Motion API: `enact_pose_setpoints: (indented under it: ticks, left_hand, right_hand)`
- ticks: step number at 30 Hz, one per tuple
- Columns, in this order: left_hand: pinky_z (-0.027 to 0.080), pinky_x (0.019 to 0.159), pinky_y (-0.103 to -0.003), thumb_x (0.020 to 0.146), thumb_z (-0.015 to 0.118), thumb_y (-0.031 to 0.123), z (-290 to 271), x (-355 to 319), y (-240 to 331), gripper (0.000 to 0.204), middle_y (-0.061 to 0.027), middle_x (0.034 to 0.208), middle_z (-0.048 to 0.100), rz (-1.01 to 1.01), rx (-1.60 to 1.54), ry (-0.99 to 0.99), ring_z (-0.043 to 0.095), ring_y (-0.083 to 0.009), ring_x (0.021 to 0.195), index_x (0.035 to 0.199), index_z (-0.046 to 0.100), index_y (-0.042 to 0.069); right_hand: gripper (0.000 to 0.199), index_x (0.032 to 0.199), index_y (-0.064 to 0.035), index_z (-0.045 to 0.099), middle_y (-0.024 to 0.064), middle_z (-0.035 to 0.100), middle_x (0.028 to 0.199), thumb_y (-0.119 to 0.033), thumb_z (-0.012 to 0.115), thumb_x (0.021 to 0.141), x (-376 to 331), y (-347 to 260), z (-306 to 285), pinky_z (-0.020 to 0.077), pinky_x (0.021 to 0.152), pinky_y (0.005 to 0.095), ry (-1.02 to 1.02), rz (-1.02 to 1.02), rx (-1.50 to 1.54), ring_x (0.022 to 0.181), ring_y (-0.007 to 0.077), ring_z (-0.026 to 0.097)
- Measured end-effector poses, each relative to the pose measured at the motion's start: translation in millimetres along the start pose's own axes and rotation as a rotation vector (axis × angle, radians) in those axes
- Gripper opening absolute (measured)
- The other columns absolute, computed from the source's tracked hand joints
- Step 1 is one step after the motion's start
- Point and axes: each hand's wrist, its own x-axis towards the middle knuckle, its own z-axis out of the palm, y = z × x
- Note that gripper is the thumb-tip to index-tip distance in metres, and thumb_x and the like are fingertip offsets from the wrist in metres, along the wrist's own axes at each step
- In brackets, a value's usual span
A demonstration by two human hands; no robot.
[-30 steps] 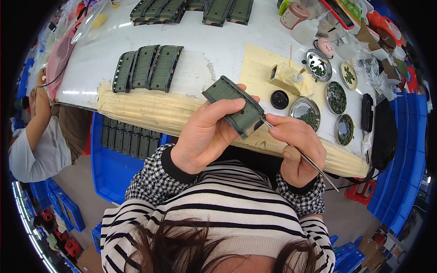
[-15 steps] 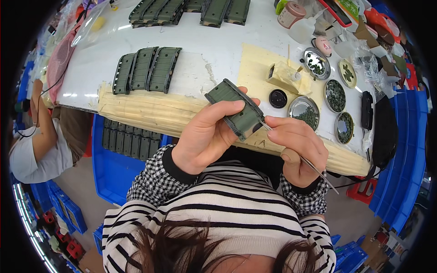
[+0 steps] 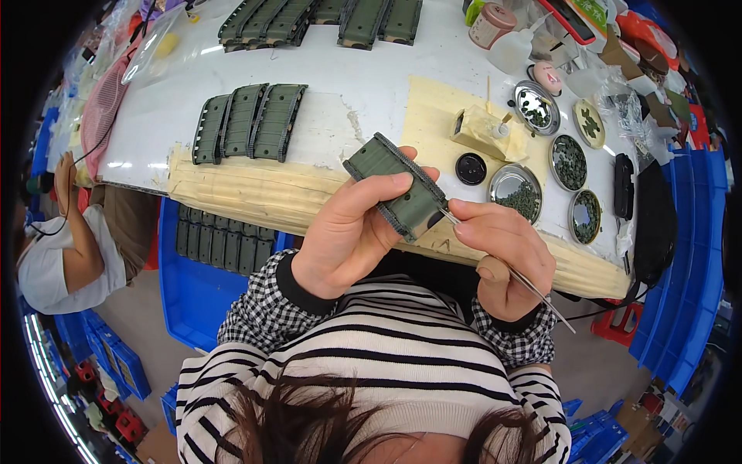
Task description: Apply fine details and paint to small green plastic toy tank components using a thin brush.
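Hands and workpiece above the padded edge (image 3: 263, 185) of the white table (image 3: 340, 69): your left hand (image 3: 340, 228) is closed round the curved green piece (image 3: 402, 203), thumb laid flat on its face and fingers wrapped behind; the piece is in the air in front of your chest, tilted, its right end lower than its left; your right hand (image 3: 510, 255) is closed in a pinch on a slender metal tool (image 3: 533, 288), index finger and thumb near the working end, the shank slanting back beneath the palm; the tip meets the piece at or just beside its right-hand edge, though whether it grips anything there is too small to tell; for good control, it seems best to brace the piece firmly with the left thumb, clear of the tip, and to guide the tool from the fingers rather than the wrist; light pressure should serve, since a slip could mark the green surface; turning the piece with the left hand would likely give a better angle than twisting the tool; to the right, a metal dish (image 3: 510, 175) of small green bits stands near a round black lid (image 3: 471, 168); to the left, three similar green pieces (image 3: 249, 120) lie side by side, well apart from your hands.
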Motion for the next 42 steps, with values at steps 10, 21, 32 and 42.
enact_pose_setpoints:
  ticks: [10,21,32,42]
  left_hand:
    - [0.053,0.092,-0.035,0.094,0.056,0.008,-6.4,-0.6,-1.9,0.034,-0.016,0.119,0.06,-0.067,-0.101,-0.048,0.062,-0.0223,0.108,0.127,0.047,0.006]
    - [0.053,0.092,-0.036,0.094,0.055,0.009,-7.8,0.3,-0.5,0.034,-0.0161,0.119,0.06,-0.084,-0.073,-0.084,0.062,-0.0234,0.108,0.128,0.047,0.006]
    - [0.053,0.091,-0.037,0.095,0.055,0.009,-7.6,-0.9,-2.3,0.035,-0.0159,0.12,0.06,-0.074,-0.067,-0.061,0.062,-0.0234,0.108,0.129,0.046,0.006]
    - [0.054,0.09,-0.039,0.091,0.054,0.006,4.3,-1.4,11.0,0.043,-0.0175,0.115,0.062,0.005,0.109,-0.107,0.062,-0.0249,0.108,0.133,0.045,0.002]
  right_hand:
    - [0.031,0.104,0.0029,0.066,0.0159,0.066,0.099,0.001,0.073,0.074,4.6,-6.8,-4.1,0.0556,0.081,0.0357,-0.068,-0.024,-0.071,0.101,0.0317,0.067]
    - [0.034,0.101,0.0022,0.067,0.0152,0.067,0.097,-0.004,0.076,0.069,6.9,-2.5,-9.0,0.0567,0.076,0.034,-0.115,-0.093,-0.1,0.097,0.0304,0.068]
    - [0.034,0.101,0.0023,0.066,0.0158,0.067,0.098,-0.002,0.075,0.069,5.5,-2.9,-9.3,0.0571,0.077,0.0344,-0.117,-0.09,-0.092,0.097,0.0295,0.067]
    - [0.017,0.1,0.0033,0.066,0.0162,0.068,0.09,-0.009,0.057,0.091,-10.4,2.9,-26.8,0.0534,0.077,0.0357,0.218,-0.027,-0.003,0.092,0.0311,0.066]
